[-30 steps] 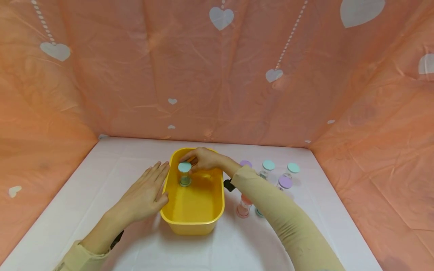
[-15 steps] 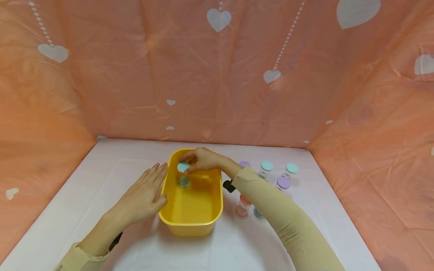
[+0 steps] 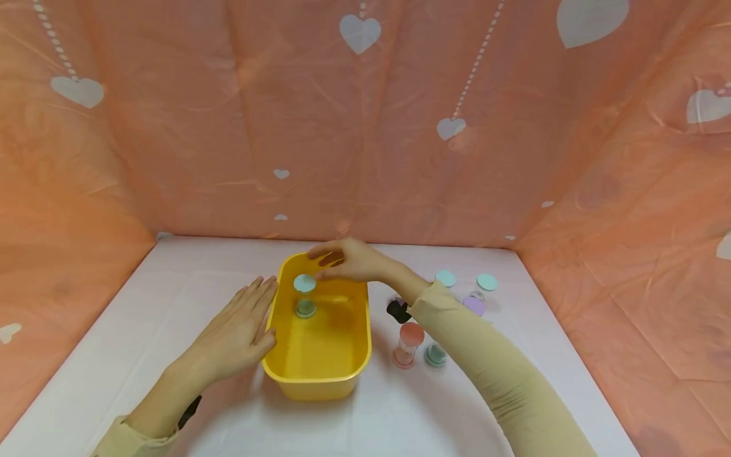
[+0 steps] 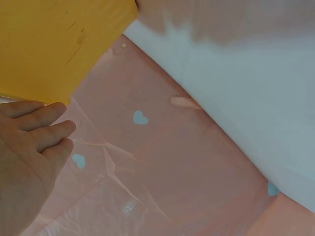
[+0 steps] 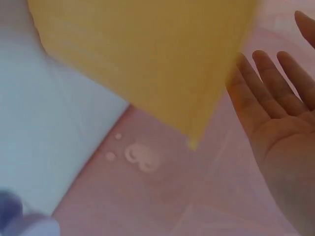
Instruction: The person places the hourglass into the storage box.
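A sand timer [image 3: 305,285] with pale teal caps stands upright inside the yellow bin [image 3: 316,388], toward its far left. My right hand [image 3: 360,261] hovers over the bin's far part, just right of the timer, holding nothing. In the right wrist view the right hand [image 5: 288,128] has its fingers extended beside the yellow wall. On the other side, my left hand [image 3: 228,330] lies along the bin's left rim with straight fingers. The left wrist view has those fingertips at the edge of the yellow wall [image 4: 59,44].
Right of the bin stand several more sand timers: a coral one [image 3: 409,336], a teal one [image 3: 436,357], a purple-capped one [image 3: 473,306] and two teal-capped ones farther back. My right sleeve [image 3: 485,349] passes above them. Peach curtains [image 3: 365,158] enclose the white table [image 3: 200,279].
My right hand has let go of the teal sand timer and lifted up and to the right. The timer stays standing in the bin. My left hand keeps its place at the rim.
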The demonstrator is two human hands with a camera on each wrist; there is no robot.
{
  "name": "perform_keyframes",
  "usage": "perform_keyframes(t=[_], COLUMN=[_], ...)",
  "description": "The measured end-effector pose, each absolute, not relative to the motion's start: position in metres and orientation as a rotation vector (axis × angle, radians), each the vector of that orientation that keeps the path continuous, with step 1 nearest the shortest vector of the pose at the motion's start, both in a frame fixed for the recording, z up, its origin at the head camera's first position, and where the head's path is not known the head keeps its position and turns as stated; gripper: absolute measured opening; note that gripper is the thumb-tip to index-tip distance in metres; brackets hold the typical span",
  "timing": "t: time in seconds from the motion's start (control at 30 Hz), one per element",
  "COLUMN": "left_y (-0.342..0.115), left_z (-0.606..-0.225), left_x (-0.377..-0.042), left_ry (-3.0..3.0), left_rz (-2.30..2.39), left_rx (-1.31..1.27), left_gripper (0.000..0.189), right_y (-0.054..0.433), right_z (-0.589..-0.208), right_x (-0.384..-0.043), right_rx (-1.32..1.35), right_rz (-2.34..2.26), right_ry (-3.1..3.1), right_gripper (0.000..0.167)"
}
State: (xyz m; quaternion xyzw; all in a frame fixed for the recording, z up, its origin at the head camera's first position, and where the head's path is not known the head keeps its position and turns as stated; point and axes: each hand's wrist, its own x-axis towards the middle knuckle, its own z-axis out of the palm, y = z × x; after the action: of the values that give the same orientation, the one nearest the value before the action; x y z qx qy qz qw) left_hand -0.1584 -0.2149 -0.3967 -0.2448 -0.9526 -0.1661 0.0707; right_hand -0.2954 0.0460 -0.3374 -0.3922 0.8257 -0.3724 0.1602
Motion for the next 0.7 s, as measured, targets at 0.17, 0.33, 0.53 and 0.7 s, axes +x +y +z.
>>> perform_keyframes(t=[0.17, 0.33, 0.53, 0.7], left_y=[-0.215, -0.214, -0.214, -0.214], left_z=[-0.397, -0.399, -0.397, -0.396], left_x=[-0.158, -0.159, -0.158, -0.157], left_ry=[-2.862, -2.85, -2.846, -2.848], left_rz=[-0.5, -0.493, -0.475, -0.474], left_rx=[-0.733, -0.739, -0.745, -0.741], left_gripper=[0.076, 0.077, 0.076, 0.075], right_y=[0.064, 0.087, 0.122, 0.15], right_z=[-0.325, -0.318, -0.322, -0.329], right_x=[-0.288, -0.281, -0.272, -0.265], right_rx=[-1.153, -1.16, -1.129, -1.088], right_rz=[-1.123, -1.169, -1.221, -1.271], right_ry=[2.393, 2.459, 2.584, 2.663], right_gripper=[0.046, 0.044, 0.041, 0.038])
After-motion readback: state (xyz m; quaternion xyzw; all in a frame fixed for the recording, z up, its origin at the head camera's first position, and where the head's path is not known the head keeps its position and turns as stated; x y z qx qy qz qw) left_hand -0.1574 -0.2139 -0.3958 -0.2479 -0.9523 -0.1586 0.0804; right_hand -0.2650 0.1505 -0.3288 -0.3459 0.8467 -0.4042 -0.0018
